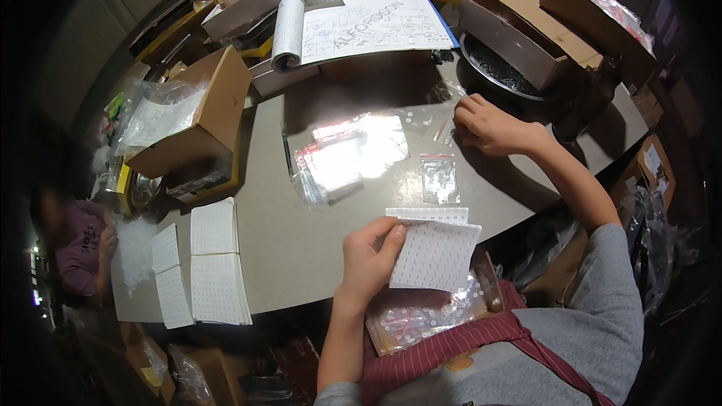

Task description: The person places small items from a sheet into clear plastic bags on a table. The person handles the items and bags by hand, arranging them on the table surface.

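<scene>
My left hand (371, 259) pinches a few white label sheets (436, 256) printed with rows of small marks, thumb on top, at the table's near edge. Farther off to the right, my right hand (489, 128) is bent down to the tabletop with its fingers curled together. Whatever lies under those fingertips is hidden. Beside them is a clear plastic piece with a reddish line (445, 134). Between the two hands lies a small clear zip bag (439, 179) with dark bits inside. Left of it, a glare-lit pile of clear zip bags (350, 154) rests on the table.
Two banded stacks of printed sheets (216, 263) lie at the left. A tilted cardboard box (214, 109) stands behind them. An open notebook (368, 30) rests at the back, near a round pan of dark pieces (496, 71). A tray of small rings (429, 316) sits at my lap.
</scene>
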`<control>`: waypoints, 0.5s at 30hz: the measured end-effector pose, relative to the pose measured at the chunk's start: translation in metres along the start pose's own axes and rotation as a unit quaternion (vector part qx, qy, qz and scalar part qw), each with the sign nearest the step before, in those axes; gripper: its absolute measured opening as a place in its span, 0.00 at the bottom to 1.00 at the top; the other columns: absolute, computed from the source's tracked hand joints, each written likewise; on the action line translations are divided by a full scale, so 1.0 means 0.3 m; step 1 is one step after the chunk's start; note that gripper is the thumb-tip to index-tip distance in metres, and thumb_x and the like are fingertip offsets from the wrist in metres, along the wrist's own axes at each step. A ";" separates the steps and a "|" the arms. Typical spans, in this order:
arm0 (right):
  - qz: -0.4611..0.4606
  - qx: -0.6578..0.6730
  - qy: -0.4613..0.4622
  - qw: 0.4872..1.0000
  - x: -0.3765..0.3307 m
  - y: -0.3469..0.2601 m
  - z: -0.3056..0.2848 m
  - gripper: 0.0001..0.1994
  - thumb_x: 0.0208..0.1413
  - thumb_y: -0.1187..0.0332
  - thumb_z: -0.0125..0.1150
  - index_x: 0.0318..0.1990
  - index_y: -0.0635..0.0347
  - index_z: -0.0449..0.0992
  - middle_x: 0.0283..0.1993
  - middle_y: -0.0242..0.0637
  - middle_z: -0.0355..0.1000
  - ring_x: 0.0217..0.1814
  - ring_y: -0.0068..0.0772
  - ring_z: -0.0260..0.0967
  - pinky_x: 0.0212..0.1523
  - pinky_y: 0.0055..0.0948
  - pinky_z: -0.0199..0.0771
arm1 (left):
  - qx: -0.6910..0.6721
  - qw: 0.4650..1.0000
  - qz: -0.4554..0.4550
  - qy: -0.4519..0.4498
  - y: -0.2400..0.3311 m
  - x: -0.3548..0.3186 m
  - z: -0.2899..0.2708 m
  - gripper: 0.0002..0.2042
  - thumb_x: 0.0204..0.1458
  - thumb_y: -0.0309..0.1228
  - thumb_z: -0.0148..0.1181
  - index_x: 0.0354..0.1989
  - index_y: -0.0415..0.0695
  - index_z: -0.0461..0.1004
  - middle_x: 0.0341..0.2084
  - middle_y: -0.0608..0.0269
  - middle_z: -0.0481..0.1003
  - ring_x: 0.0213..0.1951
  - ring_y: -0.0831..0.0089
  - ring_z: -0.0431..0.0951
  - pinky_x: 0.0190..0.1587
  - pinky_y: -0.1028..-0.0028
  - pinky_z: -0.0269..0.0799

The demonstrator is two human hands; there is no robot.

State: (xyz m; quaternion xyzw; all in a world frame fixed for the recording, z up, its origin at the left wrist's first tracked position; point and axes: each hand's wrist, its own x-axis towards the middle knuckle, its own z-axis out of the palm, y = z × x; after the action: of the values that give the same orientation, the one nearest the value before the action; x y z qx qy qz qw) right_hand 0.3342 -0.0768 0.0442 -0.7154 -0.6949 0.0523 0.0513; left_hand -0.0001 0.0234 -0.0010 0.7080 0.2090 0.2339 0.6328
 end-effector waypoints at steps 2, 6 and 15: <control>0.067 0.029 -0.020 0.997 0.012 0.008 -0.047 0.21 0.51 0.65 0.70 0.49 0.63 0.70 0.55 0.49 0.65 0.60 0.51 0.60 0.62 0.44 0.65 | 0.004 1.000 -0.027 0.009 -0.003 0.000 -0.008 0.09 0.60 0.27 0.59 0.42 0.33 0.81 0.27 0.63 0.78 0.30 0.80 0.74 0.34 0.76 0.68; 0.022 0.153 0.077 0.985 0.032 0.099 -0.013 0.39 0.49 0.58 0.73 0.67 0.62 0.61 0.67 0.53 0.59 0.71 0.55 0.53 0.73 0.44 0.54 | -0.018 0.999 -0.017 0.045 0.004 -0.004 -0.014 0.09 0.61 0.27 0.59 0.41 0.33 0.79 0.27 0.64 0.79 0.32 0.80 0.74 0.36 0.76 0.70; 0.120 0.221 0.064 0.966 0.030 0.021 0.068 0.32 0.64 0.46 0.59 0.69 0.54 0.66 0.70 0.56 0.58 0.71 0.54 0.57 0.70 0.44 0.59 | -0.204 0.962 0.063 0.173 0.031 -0.037 -0.015 0.06 0.59 0.24 0.56 0.36 0.33 0.77 0.30 0.69 0.74 0.32 0.82 0.69 0.38 0.81 0.64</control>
State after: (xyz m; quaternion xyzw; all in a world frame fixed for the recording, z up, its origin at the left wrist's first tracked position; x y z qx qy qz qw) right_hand 0.3376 -0.0679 0.0231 -0.7662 -0.5704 0.1642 0.2463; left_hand -0.0115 0.0194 0.0080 0.5245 0.2183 0.4293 0.7021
